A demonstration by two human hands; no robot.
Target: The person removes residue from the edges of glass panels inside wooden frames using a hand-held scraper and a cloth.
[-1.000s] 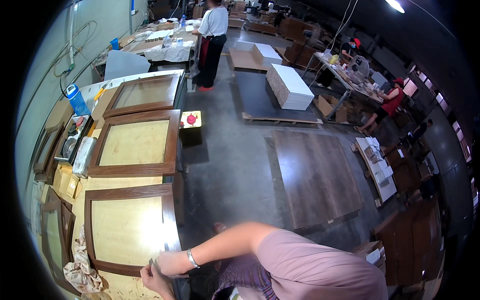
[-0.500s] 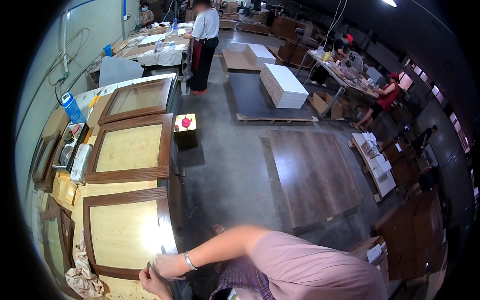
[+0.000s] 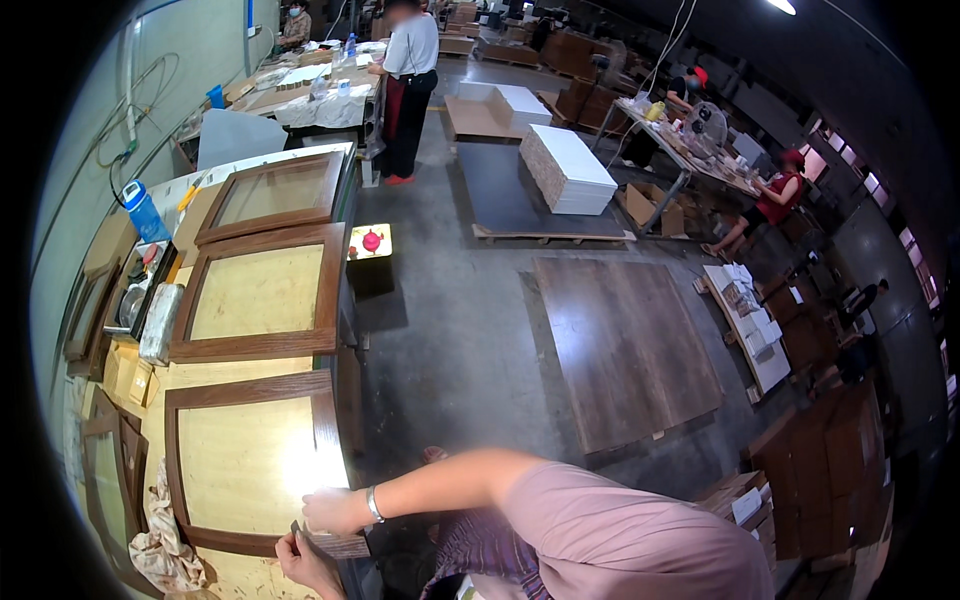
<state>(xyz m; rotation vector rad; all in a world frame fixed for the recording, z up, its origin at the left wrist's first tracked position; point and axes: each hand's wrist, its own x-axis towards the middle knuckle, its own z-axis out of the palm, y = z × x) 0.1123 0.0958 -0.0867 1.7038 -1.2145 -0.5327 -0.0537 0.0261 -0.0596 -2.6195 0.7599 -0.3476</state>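
A brown wooden door frame [image 3: 325,420] with a pale, shiny middle lies flat on the bench at the left. At its near right corner my right hand [image 3: 334,511], with a metal bracelet at the wrist, has its fingers curled down over the frame; whatever is under them is hidden. Just below it, my left hand [image 3: 303,566] pinches a small dark flat piece [image 3: 296,528] between thumb and finger, by the frame's near edge. I cannot make out what that piece is.
Two more brown frames [image 3: 328,290] lie farther along the bench. A crumpled cloth [image 3: 165,540] and stacked frames [image 3: 103,470] sit at the left. A yellow-topped can [image 3: 372,258] stands beside the bench. A wooden panel [image 3: 630,350] lies on the right; people work farther off.
My right hand has moved slightly away from me along the frame's right side, opening a small gap from my left hand. The left hand stays nearly in place.
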